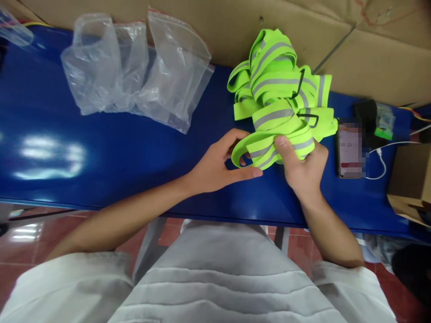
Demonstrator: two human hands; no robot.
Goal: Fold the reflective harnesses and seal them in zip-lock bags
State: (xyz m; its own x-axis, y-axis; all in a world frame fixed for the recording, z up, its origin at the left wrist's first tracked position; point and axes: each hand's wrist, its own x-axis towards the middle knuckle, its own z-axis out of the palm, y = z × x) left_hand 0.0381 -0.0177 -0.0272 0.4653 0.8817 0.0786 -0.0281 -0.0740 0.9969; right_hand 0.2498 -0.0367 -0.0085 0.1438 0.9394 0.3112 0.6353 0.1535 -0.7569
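A folded neon-yellow reflective strap with grey stripes is between my hands, at the front of the pile. My right hand is closed on its right part, thumb pressed on top. Around the looped left end curls my left hand, its thumb along the lower edge and its fingertips partly hidden by the band. Just behind lies a heap of similar reflective straps, rolled and overlapping. Black buckles show on the heap's right side.
Clear plastic bags lie at the back left of the blue table. To the right are a phone, a white cable, a small green-and-clear packet and an open cardboard box. Brown cardboard lines the back.
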